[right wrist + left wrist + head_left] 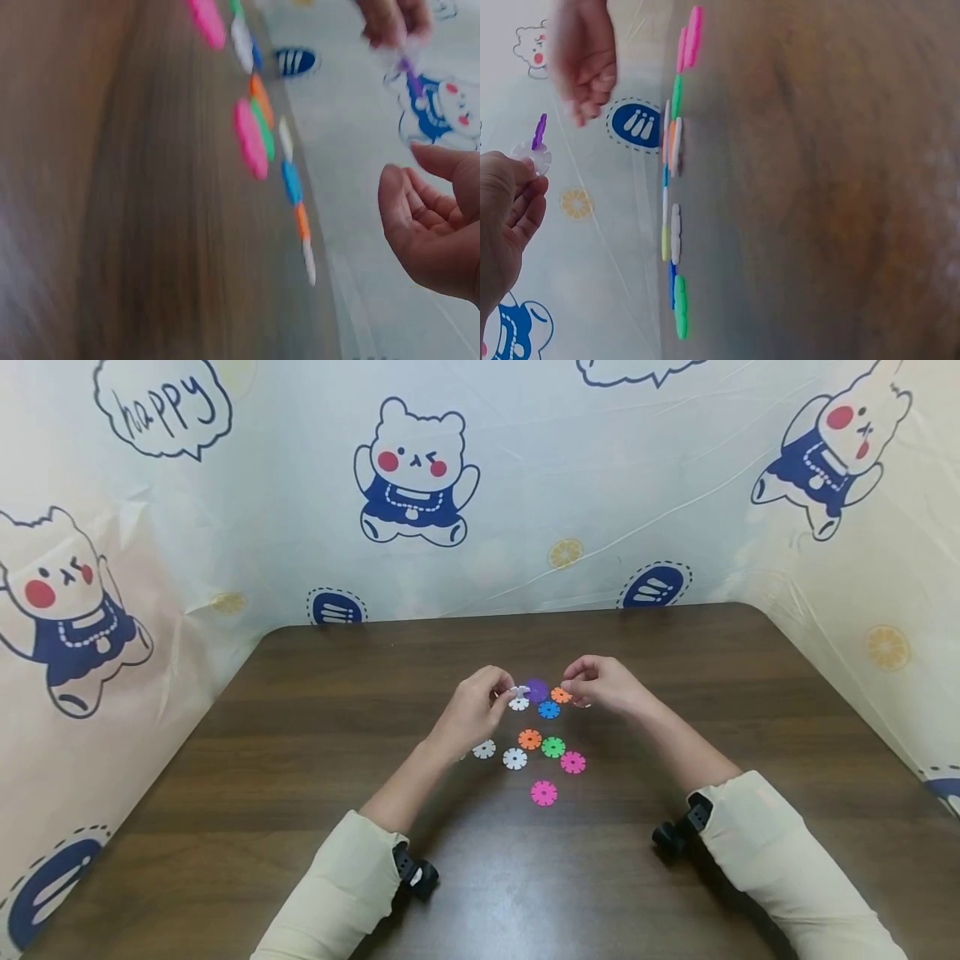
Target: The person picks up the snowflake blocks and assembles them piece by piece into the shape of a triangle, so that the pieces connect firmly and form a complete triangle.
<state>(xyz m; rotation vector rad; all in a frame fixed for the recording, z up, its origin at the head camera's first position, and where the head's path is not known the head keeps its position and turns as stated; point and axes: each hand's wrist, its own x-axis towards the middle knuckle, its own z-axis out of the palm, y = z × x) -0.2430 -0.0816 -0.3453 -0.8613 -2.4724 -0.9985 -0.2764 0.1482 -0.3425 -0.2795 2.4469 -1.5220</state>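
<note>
My left hand [476,710] pinches a translucent whitish notched disc [541,157] between thumb and fingers. A purple notched disc [536,691] is joined to it, standing crosswise in the left wrist view. Both are held up above the table. To the right, my right hand [603,683] hovers with its fingers loosely bent; a gap shows between thumb and fingertips in the right wrist view, and nothing is in it. Under and between the hands lie a blue disc [549,709], an orange disc [560,695] and a white disc [518,703].
Nearer on the brown table [300,793] lie more loose discs: an orange one [529,739], a green one [553,747], a white one [515,759] and a pink one [543,793], among others. A printed cloth [510,485] hangs behind the table's far edge.
</note>
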